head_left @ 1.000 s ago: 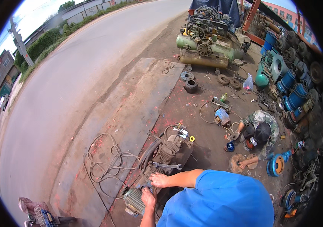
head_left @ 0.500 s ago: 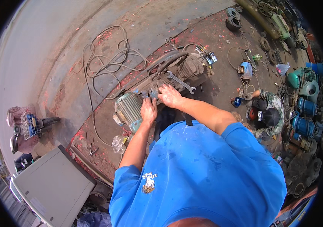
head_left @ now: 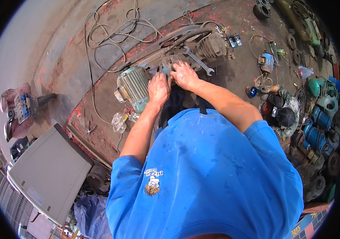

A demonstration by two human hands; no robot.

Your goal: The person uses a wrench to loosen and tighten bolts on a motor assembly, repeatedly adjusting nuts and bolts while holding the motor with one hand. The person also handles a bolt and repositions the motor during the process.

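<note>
My left hand [head_left: 159, 87] and my right hand [head_left: 184, 75] meet over the middle of a dusty belt-driven machine, between its finned green electric motor [head_left: 133, 84] and its grey finned cylinder [head_left: 211, 46]. Both hands are closed, fingers bent downward and fingertips nearly touching. What they grip is hidden beneath them; only a small bluish patch shows beside the fingers. An open-ended wrench [head_left: 198, 60] lies across the machine just beyond my right hand. Along the machine's far side runs a large pulley wheel [head_left: 192, 36].
A long cable [head_left: 94, 75] lies coiled at the far left. Pliers [head_left: 90, 128] and a clear plastic bag [head_left: 119, 122] lie near the motor. At right, a person in a dark cap [head_left: 285, 116] crouches near a small blue motor [head_left: 266, 61]. A grey cabinet [head_left: 52, 171] stands at lower left.
The view has shifted, so the machine and floor sit higher in the picture. My hands stay at the same part of the machine, the right one slightly nearer the left.
</note>
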